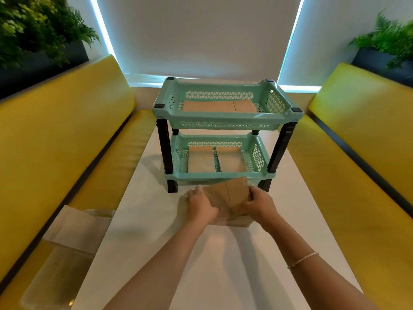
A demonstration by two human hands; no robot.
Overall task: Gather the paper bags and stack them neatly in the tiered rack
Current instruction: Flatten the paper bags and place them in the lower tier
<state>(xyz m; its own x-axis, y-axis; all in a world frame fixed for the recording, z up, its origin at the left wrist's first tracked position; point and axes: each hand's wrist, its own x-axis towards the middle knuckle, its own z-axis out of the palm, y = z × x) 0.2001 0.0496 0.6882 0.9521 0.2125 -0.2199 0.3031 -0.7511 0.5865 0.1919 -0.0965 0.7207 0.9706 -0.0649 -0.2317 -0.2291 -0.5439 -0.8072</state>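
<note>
Stack of brown paper bags (232, 198) lies flat on white table (156, 242), just in front of the mint-green tiered rack (214, 118), far edge at the rack's lower front rim. Left hand (201, 205) on the stack's left side, fingers bent over the top; right hand (260, 203) grips the right edge, fingers curled round it. Both hands hold the stack between them. Thin bracelet (302, 260) on right wrist. Rack: two perforated trays on black posts. Top tray holds flat brown bags (220, 106), side by side, touching. Bottom tray holds two more piles (218, 159) with a gap between. Yellow benches (55, 142) flank the table both sides. Clear plastic package with pale paper (73, 231) on left bench, near table edge. Potted ferns (33, 25) behind each bench back. White blind (196, 34) at far wall, lit at edges.
</note>
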